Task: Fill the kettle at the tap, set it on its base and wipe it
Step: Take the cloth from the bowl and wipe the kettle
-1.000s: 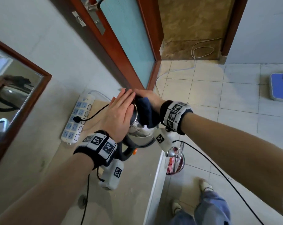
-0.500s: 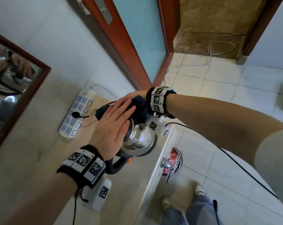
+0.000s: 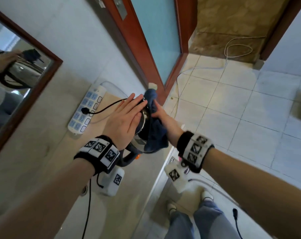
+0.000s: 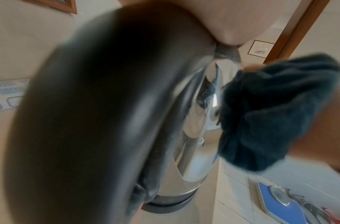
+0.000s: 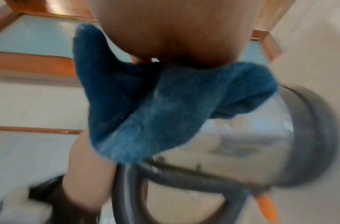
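Power strip at 9 o'clock on the worktop. Centre: stainless electric kettle on its base, left hand flat on the lid, fingers straight. At 3 o'clock, right hand clutches a soft blue cloth against the wall. Probably heavy, slippery; hold by its handle.

Left hand flat, fingers straight; right hand clutching.
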Demonstrator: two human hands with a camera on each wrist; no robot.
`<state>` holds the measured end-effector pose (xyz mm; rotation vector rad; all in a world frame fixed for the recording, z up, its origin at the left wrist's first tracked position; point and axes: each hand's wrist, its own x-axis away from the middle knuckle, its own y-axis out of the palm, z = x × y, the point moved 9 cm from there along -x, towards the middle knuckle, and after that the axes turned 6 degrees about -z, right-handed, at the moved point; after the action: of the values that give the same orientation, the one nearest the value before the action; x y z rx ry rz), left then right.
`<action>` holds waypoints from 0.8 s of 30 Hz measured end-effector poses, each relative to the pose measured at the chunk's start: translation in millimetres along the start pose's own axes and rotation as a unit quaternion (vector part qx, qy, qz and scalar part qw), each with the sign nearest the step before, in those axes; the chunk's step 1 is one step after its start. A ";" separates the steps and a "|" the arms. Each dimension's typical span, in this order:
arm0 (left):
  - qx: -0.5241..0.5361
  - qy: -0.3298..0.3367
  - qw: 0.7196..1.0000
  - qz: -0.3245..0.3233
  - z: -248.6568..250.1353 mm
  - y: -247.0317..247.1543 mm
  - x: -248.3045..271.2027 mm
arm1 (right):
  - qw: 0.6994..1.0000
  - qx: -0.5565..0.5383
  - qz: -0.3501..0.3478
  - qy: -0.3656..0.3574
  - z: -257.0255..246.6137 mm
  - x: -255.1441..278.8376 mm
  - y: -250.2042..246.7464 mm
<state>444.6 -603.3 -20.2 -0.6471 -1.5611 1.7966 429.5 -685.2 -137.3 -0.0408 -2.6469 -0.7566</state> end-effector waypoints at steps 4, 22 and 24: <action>0.004 -0.011 1.000 -0.013 -0.6 1.7 0.5 | 0.992 -0.055 0.113 0.022 68.1 30.4 -9.2; -0.047 -0.059 0.995 -0.064 -5.9 9.5 5.7 | 0.964 0.185 0.109 0.159 95.8 83.5 21.6; -0.061 -0.054 0.993 -0.087 -2.1 7.8 14.6 | 0.970 0.175 0.104 0.133 78.8 98.8 8.1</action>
<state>435.3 -591.4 -27.5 -0.4583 -1.7539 1.6403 311.1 -645.4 -157.9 -0.1101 -2.4290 -0.2023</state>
